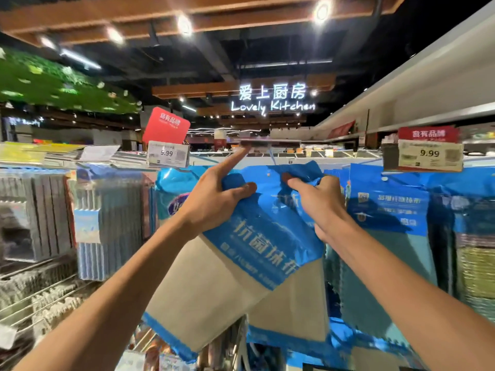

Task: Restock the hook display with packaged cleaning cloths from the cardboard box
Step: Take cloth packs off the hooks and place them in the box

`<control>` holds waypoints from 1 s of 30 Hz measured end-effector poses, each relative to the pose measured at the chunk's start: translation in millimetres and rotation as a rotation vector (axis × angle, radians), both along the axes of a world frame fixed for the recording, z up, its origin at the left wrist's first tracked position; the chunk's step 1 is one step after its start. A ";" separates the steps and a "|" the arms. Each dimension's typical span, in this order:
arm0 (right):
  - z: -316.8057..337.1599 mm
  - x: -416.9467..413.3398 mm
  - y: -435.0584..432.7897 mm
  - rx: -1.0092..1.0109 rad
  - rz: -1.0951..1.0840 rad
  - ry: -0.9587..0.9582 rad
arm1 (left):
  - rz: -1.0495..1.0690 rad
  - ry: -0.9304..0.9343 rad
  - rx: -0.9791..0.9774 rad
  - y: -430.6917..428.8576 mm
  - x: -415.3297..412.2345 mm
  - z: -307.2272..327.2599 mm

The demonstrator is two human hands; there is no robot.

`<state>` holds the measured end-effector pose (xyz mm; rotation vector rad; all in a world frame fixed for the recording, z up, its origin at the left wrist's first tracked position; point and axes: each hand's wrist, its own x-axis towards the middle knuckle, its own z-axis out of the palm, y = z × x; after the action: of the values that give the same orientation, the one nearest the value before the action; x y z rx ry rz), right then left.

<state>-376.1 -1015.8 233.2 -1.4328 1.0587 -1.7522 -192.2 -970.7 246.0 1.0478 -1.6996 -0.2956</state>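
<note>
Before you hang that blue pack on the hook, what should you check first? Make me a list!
1. Grip on the blue-and-beige plastic cloth pack: ok; the left hand grips its top and the right hand pinches its top edge.
2. Reach to the thin wire hook: ok; it shows just above the pack.
3. Hang hole lined up with the hook tip: cannot tell; the crumpled top hides it.
4. Pack level: not ok; it tilts.
5. Way past the grey label strip: cannot tell; the left index finger only touches its underside.
</note>
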 end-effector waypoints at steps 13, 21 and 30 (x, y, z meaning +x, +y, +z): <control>-3.8 -0.6 -35.2 0.085 -0.084 0.048 | -0.086 -0.036 -0.028 -16.1 6.2 5.6; -14.4 -15.1 -21.9 0.011 -0.178 0.227 | -0.095 -0.047 -0.020 -19.7 10.1 3.4; -35.3 -25.7 49.6 0.072 0.377 0.186 | -0.085 0.039 -0.080 -22.0 2.9 6.3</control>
<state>-401.8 -966.2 198.0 -1.6505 0.8643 -1.3223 -189.3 -992.7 252.3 0.9073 -1.7099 -0.2978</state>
